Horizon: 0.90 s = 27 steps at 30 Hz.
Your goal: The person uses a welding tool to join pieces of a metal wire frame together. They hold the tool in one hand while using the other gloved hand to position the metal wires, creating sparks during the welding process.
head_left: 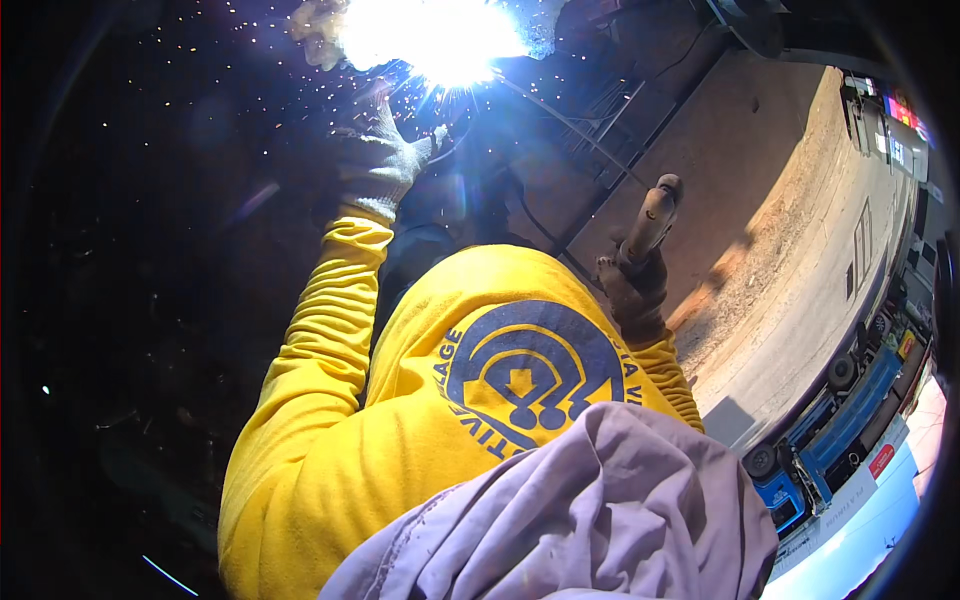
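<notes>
A blinding white-blue welding arc [440, 35] burns at the top, throwing sparks and washing out the work under it. My right hand [637, 285], in a dark glove, is closed around the handle of an electrode holder [650, 220]. From that holder a thin welding rod [570, 125] slants up and left to the arc. My left hand [385, 165], in a pale knitted glove, is raised just below the arc, thumb and fingers apart. Glare and darkness hide whether its fingertips touch anything.
Yellow sleeves and a yellow shirt [400, 480] cover my arms and body; lilac cloth [600, 510] hangs in the foreground. Dark metal framing [610, 110] lies behind the rod. To the right are sandy ground [760, 270], a paved road [810, 310] and a blue truck [850, 410]. Deep shadow fills the left.
</notes>
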Motion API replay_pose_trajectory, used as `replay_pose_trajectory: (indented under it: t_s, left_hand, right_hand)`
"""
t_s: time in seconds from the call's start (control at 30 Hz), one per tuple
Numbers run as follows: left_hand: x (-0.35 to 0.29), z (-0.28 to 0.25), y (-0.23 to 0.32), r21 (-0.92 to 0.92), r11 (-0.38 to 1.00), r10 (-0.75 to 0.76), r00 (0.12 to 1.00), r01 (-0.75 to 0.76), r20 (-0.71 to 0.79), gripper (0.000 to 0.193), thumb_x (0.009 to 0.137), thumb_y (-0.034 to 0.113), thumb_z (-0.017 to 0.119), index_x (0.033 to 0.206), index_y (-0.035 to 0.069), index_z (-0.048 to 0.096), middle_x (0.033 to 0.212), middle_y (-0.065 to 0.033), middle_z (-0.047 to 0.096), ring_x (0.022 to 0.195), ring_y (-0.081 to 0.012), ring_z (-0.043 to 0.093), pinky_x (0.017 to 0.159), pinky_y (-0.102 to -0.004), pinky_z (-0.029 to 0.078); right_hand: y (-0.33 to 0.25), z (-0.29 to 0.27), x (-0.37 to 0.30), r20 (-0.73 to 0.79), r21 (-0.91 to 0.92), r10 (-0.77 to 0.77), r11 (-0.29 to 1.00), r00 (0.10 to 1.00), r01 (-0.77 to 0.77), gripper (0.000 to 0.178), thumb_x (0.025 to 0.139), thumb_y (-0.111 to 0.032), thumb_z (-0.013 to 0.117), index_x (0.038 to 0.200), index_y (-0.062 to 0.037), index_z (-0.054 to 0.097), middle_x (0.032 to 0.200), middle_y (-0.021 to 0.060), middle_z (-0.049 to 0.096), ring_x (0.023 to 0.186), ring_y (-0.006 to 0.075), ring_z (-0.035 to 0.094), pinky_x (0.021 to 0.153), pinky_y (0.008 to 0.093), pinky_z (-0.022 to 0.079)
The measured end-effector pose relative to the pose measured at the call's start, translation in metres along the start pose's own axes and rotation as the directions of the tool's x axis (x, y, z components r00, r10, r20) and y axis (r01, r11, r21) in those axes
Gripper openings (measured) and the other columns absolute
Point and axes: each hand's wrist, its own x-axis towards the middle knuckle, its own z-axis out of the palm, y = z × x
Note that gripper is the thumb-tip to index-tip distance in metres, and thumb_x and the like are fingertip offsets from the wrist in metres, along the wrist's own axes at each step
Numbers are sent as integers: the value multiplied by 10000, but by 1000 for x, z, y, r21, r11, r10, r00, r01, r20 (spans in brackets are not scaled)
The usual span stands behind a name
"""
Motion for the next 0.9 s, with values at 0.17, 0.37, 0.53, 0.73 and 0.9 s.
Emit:
replay_pose_trajectory:
  t_s: [0.17, 0.37, 0.53, 0.73, 0.9]
  left_hand:
    - [-2, -17, 11, 108, 986, -130, 990, 124, 46, 872, 718, 573, 834, 1390, 123, 507, 1309, -129, 624, 1180, -333, 607, 1044, -452, 455]
    - [9, -20, 17, -155, 969, 170, 976, -191, -137, 832, 711, 559, 842, 1355, 125, 545, 1251, -114, 659, 1131, -316, 639, 1028, -444, 468]
    - [9, -8, 8, -31, 986, 154, 969, -163, -192, 778, 688, 557, 856, 1274, 111, 604, 1137, -96, 697, 1053, -286, 674, 979, -423, 505]
    - [3, 4, 1, -23, 997, 69, 988, -73, -141, 815, 692, 587, 835, 1295, 94, 595, 1169, -117, 684, 1076, -293, 667, 936, -419, 529]
    - [0, 6, 0, 97, 994, 64, 984, -49, -165, 817, 712, 563, 829, 1313, 68, 579, 1188, -128, 682, 1078, -293, 670, 920, -412, 537]
  right_hand:
    - [10, -2, 3, 22, -21, -30, 999, 999, 31, 438, 866, -24, 658, 1281, 48, 539, 818, 39, 611, 664, 117, 591, 613, 266, 509]
    - [11, -5, 5, 15, -88, -61, 994, 998, 62, 433, 927, -122, 652, 1306, 53, 536, 793, 34, 617, 613, 106, 572, 554, 261, 491]
    - [4, -3, 4, 23, -147, -54, 988, 998, 56, 395, 906, -98, 666, 1269, 28, 576, 782, 14, 618, 616, 97, 572, 569, 254, 493]
    - [10, 0, 6, -7, -159, -49, 986, 999, 47, 380, 877, -61, 675, 1242, 17, 601, 797, 9, 628, 651, 95, 597, 595, 256, 509]
    - [10, 1, 12, -1, -255, -139, 958, 990, 134, 376, 871, -56, 675, 1234, 16, 609, 817, 16, 639, 678, 97, 611, 606, 255, 518]
